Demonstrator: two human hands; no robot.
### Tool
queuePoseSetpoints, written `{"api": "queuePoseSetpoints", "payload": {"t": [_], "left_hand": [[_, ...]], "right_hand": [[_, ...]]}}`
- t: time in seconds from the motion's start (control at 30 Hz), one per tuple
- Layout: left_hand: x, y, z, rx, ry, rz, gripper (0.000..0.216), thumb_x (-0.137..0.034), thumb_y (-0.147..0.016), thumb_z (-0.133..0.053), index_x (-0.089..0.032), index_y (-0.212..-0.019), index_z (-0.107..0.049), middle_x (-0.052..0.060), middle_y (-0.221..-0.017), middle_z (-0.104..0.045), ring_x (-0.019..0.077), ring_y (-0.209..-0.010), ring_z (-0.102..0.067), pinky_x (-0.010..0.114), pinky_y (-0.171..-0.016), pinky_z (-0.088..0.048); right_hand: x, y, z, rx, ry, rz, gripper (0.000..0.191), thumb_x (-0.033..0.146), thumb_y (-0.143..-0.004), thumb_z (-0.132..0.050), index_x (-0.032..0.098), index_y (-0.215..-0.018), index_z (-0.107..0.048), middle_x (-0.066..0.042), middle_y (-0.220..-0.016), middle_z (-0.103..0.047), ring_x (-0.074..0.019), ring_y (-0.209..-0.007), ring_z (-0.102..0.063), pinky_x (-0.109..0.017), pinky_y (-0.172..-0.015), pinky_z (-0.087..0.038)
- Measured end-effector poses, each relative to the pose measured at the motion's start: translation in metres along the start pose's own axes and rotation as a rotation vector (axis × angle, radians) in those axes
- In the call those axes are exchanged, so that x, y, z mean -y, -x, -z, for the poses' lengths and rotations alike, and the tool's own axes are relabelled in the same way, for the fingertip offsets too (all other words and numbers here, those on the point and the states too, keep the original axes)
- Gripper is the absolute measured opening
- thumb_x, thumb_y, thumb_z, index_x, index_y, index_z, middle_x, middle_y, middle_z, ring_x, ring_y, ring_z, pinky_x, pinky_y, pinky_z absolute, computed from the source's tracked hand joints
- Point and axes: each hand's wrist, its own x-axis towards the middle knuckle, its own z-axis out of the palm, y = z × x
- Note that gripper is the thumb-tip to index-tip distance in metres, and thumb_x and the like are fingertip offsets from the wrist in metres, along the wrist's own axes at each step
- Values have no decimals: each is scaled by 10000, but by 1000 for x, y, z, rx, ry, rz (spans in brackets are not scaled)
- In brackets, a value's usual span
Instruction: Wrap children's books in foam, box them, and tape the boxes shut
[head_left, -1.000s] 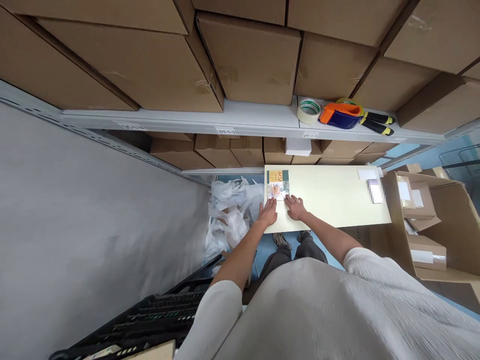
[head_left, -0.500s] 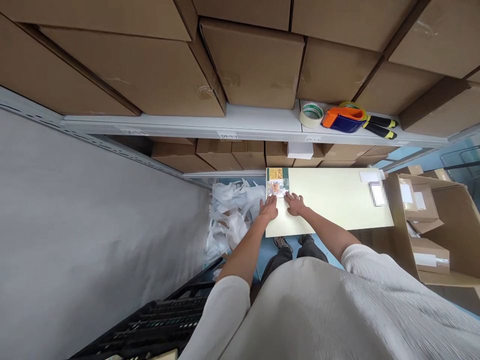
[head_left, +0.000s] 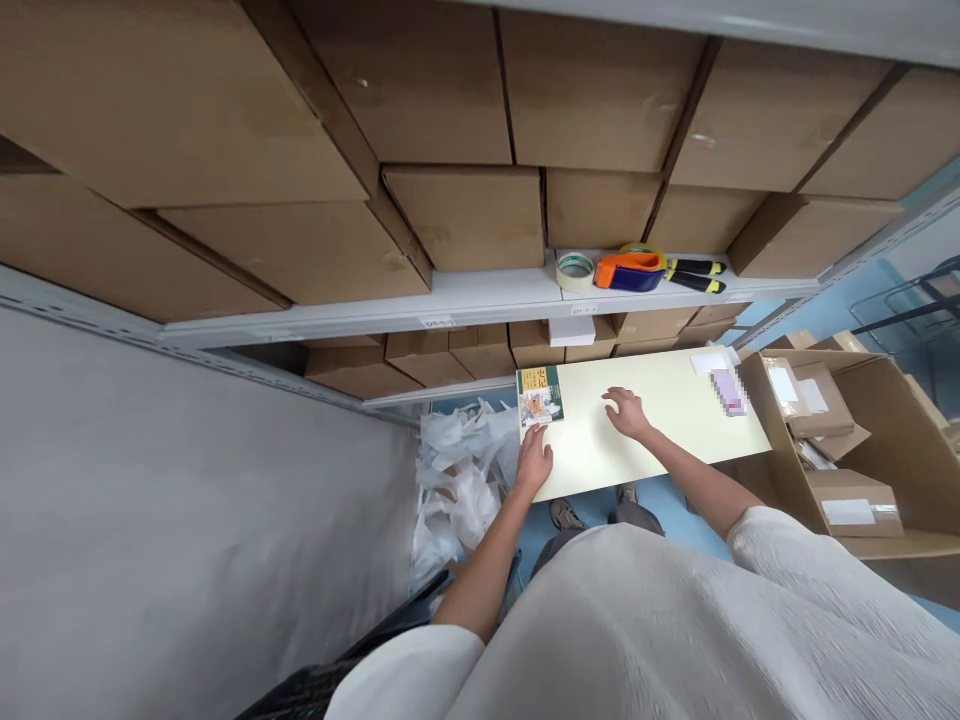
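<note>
A book [head_left: 541, 395] with a green, yellow and pictured cover lies flat at the left end of a pale cream tabletop [head_left: 637, 430]. My left hand [head_left: 534, 457] rests at the book's near edge, fingertips touching or just beside it, with nothing gripped. Over the middle of the tabletop is my right hand [head_left: 627, 411], apart from the book, fingers loosely curved and spread, holding nothing. Toward the far right end lies a blurred-out purple and white item [head_left: 727, 392], beside a white slip [head_left: 712, 361].
Cardboard boxes [head_left: 465, 220] fill the shelves ahead. On the shelf edge sit a tape roll [head_left: 575, 271], an orange-and-blue tape dispenser [head_left: 630, 271] and yellow-black handled tools [head_left: 697, 276]. White plastic scraps [head_left: 461, 460] heap at left. A large open carton [head_left: 900, 400] holds parcels at right.
My right hand has moved off the book toward the right, above the tabletop. My left hand stays by the book's near edge. The camera view has tilted upward, showing more boxes.
</note>
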Motion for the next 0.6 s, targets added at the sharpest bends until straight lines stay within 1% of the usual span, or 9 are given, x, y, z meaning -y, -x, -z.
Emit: {"api": "queuePoseSetpoints", "payload": {"t": [0.1,0.17,0.27,0.37,0.43,0.5,0.6], "left_hand": [[-15,12,-15,-46,113,-4,508,-166,-964,-505,-207,-1457,-620,145,-1589,-555,265,-1547,-495,474,-1305,-408],[-26,18,-26,-70,187,-4,465,-175,-960,-515,-198,-1406,-647,155,-1550,-576,266,-1508,-536,472,-1290,-425],[-41,27,-43,-116,269,28,417,-194,-957,-534,-216,-1348,-678,155,-1519,-590,267,-1435,-601,472,-1242,-474],[-57,35,-59,-164,327,74,392,-212,-951,-546,-236,-1313,-694,144,-1500,-599,262,-1341,-662,481,-1190,-519],[-69,40,-72,-201,367,104,383,-229,-949,-554,-240,-1305,-693,140,-1494,-600,254,-1281,-688,486,-1158,-544],[-81,45,-86,-242,405,133,377,-245,-953,-552,-238,-1305,-688,146,-1493,-598,251,-1248,-698,491,-1126,-565],[-100,57,-109,-286,443,179,370,-249,-955,-542,-235,-1296,-685,154,-1494,-594,250,-1235,-704,477,-1081,-592]], "right_hand": [[-41,1,52,-143,-43,-46,407,254,-990,-500,210,-1322,-732,-149,-1497,-650,-356,-1355,-565,-540,-1123,-444],[-63,-4,90,-253,-64,-28,397,262,-987,-495,204,-1308,-721,-156,-1451,-671,-351,-1329,-579,-530,-1117,-454],[-85,-23,151,-437,-45,38,381,297,-991,-499,198,-1299,-702,-181,-1409,-672,-361,-1306,-574,-519,-1093,-465],[-98,-53,210,-591,19,97,382,310,-982,-510,204,-1310,-675,-188,-1454,-627,-375,-1309,-544,-536,-1080,-455],[-105,-76,243,-634,59,123,371,322,-976,-523,197,-1296,-664,-200,-1477,-599,-384,-1300,-526,-550,-1074,-441],[-114,-99,266,-614,100,143,312,345,-971,-549,195,-1214,-675,-216,-1457,-601,-399,-1284,-507,-569,-1067,-427],[-127,-127,281,-540,142,178,203,367,-962,-583,204,-1040,-676,-221,-1370,-647,-407,-1231,-501,-580,-1047,-412]]}}
